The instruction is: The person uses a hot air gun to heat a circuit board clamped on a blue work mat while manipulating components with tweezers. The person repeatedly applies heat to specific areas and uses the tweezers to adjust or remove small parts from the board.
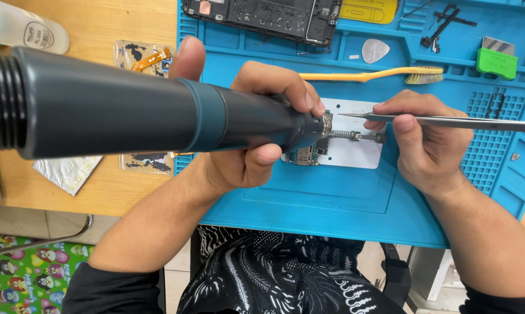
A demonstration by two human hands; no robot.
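My left hand point(251, 125) grips a large dark grey hot air tool point(128, 107) whose metal nozzle point(346, 135) points right over a small circuit board point(306, 156). The board lies at the left edge of a white pad point(358, 152) on the blue work mat point(332, 192). My right hand point(425, 139) holds slim metal tweezers point(448, 121), their tips pointing left just above the nozzle. The tool body hides most of the left part of the desk.
An opened phone body point(262, 17) lies at the mat's top. An orange brush point(367, 75), a grey pick point(374, 50), a green block point(497, 61) and a yellow piece point(370, 10) sit in the mat's trays. Foil point(67, 171) and flex parts point(149, 58) lie on the wooden desk.
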